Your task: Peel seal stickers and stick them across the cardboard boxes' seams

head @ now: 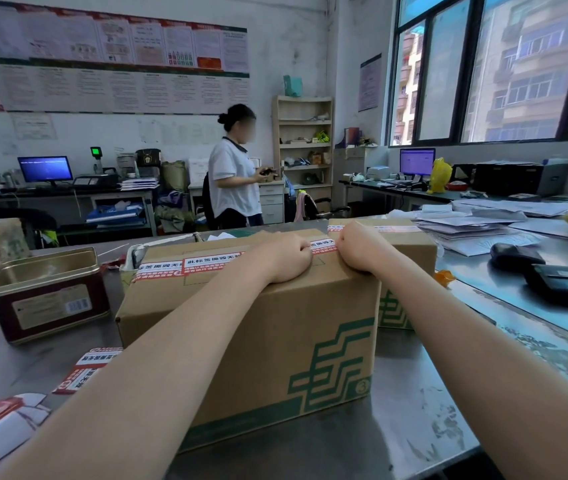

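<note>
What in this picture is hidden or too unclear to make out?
Head view only:
- Middle of the seal sticker: covered by the left hand and right hand.
- Fingertips of both hands: curled out of sight.
- Second box: mostly behind the front box.
- Wall posters: print too small.

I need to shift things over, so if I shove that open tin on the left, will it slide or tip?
The open tin is low, broad and flat-bottomed, so it will probably slide on the smooth metal table rather than tip. It looks lidless and thin-walled, likely light.

both forearms reach forward, bare. left hand (286, 259) and right hand (357, 251) sit knuckles-up, close together, fingers curled under, looks like they're pressing down, fingertips hidden though.
</note>
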